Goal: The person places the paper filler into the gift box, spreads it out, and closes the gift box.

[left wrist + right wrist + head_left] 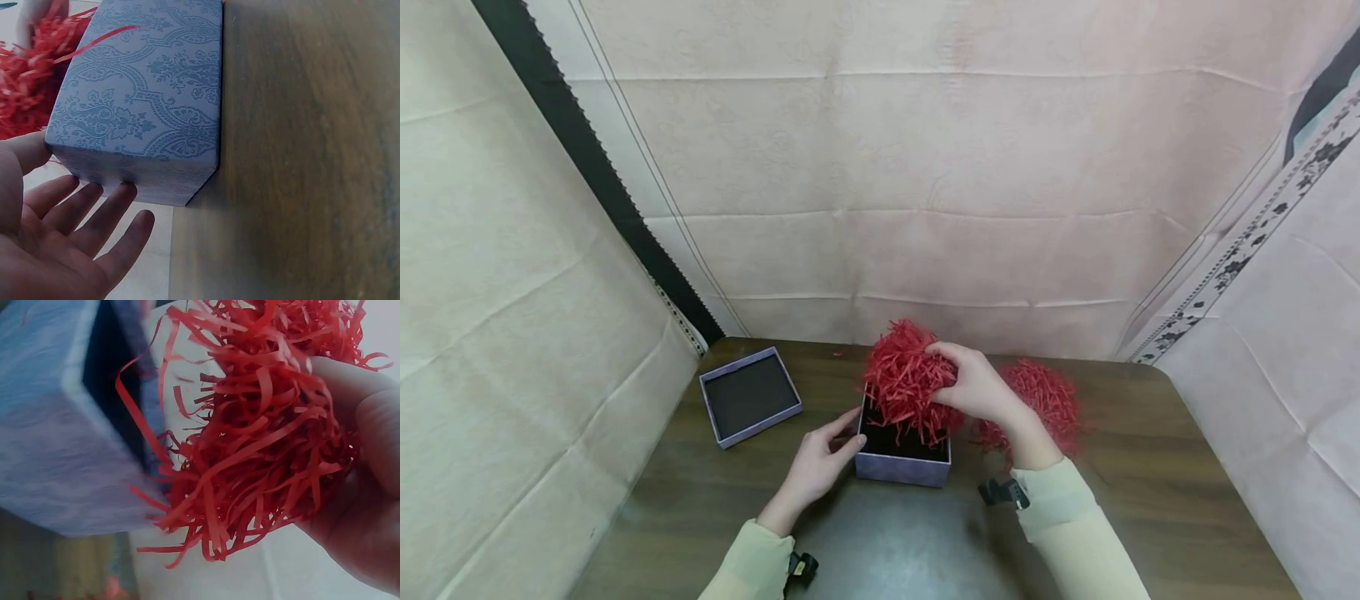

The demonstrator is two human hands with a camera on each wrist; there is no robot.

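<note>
A clump of red shredded paper (pixel 904 379) hangs over a blue-lavender patterned box (pixel 904 468), its lower strands dipping across the opening. My right hand (pixel 973 382) grips the clump from the right. In the right wrist view the thumb and palm lie against the paper strands (pixel 269 425), while other fingers are hidden by them. The box's dark inside shows below the clump. At the box's left side is my left hand (pixel 820 462). Its fairly straight fingers (pixel 103 215) touch the side wall, and the thumb rests at the rim corner.
A second pile of red shredded paper (pixel 1047 404) lies right of the box, partly behind the right forearm. The dark-lined lid (pixel 752 396) lies inside up at the table's left. Pale cloth (pixel 925 183) hangs behind the wooden table (pixel 1157 500) and at both sides.
</note>
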